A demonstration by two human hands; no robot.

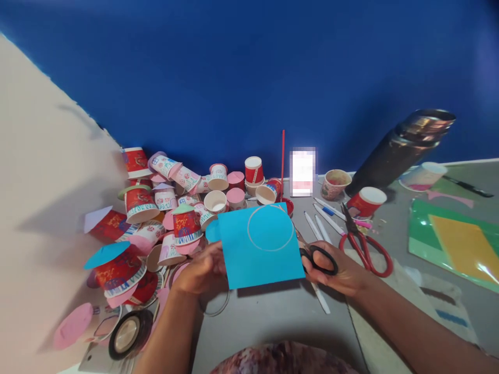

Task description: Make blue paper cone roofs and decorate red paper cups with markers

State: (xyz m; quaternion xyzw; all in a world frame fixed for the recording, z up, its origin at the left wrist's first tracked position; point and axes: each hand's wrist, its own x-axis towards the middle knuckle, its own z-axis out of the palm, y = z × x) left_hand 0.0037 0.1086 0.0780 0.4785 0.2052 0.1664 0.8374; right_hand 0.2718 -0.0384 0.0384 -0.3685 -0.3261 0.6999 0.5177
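Note:
A sheet of bright blue paper [237, 244], with a pale circle drawn in its upper right part, is held up over the table. My left hand [206, 267] grips the sheet by its left edge, the fingers partly hidden behind it. In my right hand [331, 265] is a pair of black-handled scissors [330, 268], with fingers through the loops. The scissors' blades reach toward the paper's right edge and are mostly hidden, so I cannot tell whether they touch it. The drawn circle's outline looks uncut.
Many decorated paper cups [140, 205] crowd the left side. A black tape roll [130, 335] lies at lower left. Red-handled scissors [364, 246] and markers [327, 218] lie to the right. A dark flask [393, 150] leans by the blue wall, near green and yellow sheets [421, 234].

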